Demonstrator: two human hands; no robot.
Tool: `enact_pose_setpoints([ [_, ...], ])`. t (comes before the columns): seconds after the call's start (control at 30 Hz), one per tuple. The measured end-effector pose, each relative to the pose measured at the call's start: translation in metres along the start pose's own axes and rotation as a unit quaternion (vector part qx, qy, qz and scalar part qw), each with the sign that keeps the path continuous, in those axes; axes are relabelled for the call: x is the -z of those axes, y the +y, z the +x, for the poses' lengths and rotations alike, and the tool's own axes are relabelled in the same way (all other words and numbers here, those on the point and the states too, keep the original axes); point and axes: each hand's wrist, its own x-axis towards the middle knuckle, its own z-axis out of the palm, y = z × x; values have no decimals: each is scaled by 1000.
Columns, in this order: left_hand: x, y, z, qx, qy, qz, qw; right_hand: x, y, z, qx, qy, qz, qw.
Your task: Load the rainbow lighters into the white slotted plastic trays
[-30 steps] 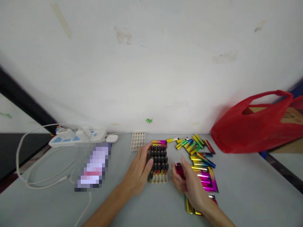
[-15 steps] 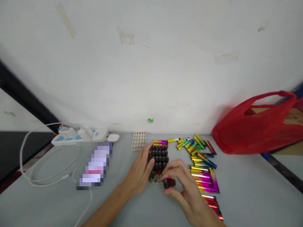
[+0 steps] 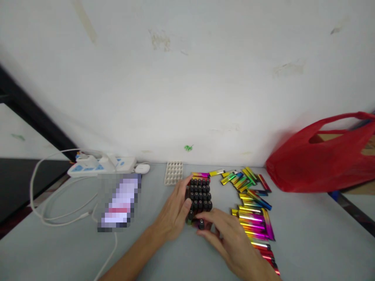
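Right hand [image 3: 228, 235], black-topped tube [image 3: 201, 224] between fingertips [image 3: 206, 215]

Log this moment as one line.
left hand: against upright black-topped pieces | right hand: holding another piece | lying at right: shiny pieces

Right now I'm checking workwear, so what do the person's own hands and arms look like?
The ungloved left hand and ungloved right hand are bare, with no ring seen on the visible fingers. The left forearm and right forearm show no sleeve, watch or bracelet down to the picture's bottom edge.
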Motion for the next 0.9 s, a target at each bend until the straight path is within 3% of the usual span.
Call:
enact_pose_setpoints([
  [0.17,0,-1,-1,-1,7,5,1000,-1,-1,0,-15,-27,-2,1000],
  [0.9,-1,-1,-1,4,2,15,1000,-8,6,3,-51,-31,29,998],
])
